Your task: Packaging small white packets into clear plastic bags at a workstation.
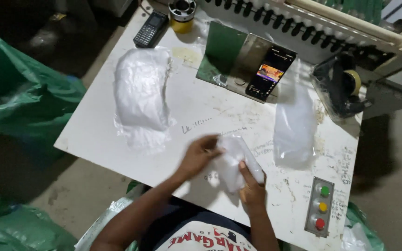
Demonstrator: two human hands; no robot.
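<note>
Pinching a thin plastic bag [231, 160] with both hands' fingers, left hand [198, 155] and right hand [252, 190], I judge it could slip or tear.

A lit smartphone screen [270, 73], dark with an orange picture, leans at the table's far edge, and a black keypad phone [150, 29] with a dark screen lies at the far left corner. A stack of clear plastic packets [141, 95] lies left, a single clear packet [294, 125] right, and both hands hold a small white plastic packet [232, 162] at the near edge.
</note>
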